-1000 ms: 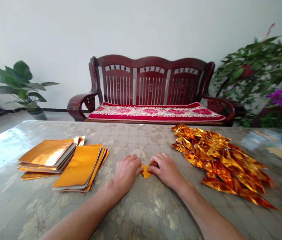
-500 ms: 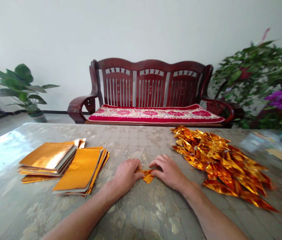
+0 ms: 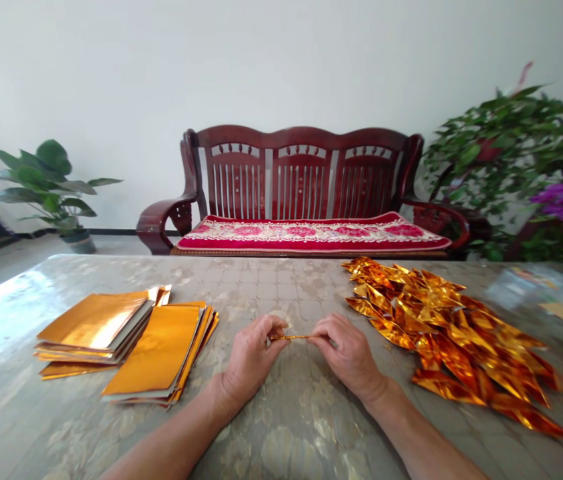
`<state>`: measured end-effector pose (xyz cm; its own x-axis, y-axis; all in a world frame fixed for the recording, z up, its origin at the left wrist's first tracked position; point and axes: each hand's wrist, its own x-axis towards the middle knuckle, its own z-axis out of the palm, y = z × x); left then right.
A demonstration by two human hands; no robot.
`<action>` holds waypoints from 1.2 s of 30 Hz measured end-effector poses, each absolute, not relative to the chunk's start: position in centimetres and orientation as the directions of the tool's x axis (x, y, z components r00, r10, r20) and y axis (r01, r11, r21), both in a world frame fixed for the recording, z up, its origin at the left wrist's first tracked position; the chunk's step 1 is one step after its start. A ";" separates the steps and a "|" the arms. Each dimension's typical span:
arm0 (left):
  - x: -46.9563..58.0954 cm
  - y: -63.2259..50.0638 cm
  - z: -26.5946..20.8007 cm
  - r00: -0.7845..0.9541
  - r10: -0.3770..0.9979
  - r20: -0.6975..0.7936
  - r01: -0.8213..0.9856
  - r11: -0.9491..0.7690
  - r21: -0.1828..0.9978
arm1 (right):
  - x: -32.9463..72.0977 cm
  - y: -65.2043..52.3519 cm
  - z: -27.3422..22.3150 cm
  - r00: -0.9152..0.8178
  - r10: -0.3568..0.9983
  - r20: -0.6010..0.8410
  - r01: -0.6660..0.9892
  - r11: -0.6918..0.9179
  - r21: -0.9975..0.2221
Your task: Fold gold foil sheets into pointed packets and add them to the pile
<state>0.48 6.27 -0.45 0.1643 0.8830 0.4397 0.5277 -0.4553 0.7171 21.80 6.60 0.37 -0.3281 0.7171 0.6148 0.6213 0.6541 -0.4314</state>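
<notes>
Mid-frame, the left hand (image 3: 254, 348) and right hand (image 3: 345, 352) pinch opposite ends of one thin gold paper (image 3: 299, 337). Folded pieces (image 3: 444, 327) lie heaped at right; flat sheets (image 3: 156, 348) stacked at left look not yet folded.

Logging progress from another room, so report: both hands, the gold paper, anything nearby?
Left hand and right hand: pinching opposite ends of gold paper. Paper: showing as a thin strip. Nearby: sheet stacks left, folded pile right.
</notes>
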 end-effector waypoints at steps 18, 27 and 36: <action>0.9 7.1 0.0 0.075 0.954 0.290 -0.012 -0.290 0.957 | 21.1 6.2 0.6 -0.357 0.487 0.798 0.531 0.808 -0.256; 2.2 6.8 0.9 0.217 0.971 -0.096 -0.623 0.213 0.752 | 18.8 5.0 0.9 -0.416 0.607 0.677 0.314 0.795 -0.519; 1.2 6.1 0.9 0.716 0.667 -0.206 -0.596 0.738 0.316 | 19.0 5.8 1.1 -0.126 0.830 0.543 0.283 0.555 -0.782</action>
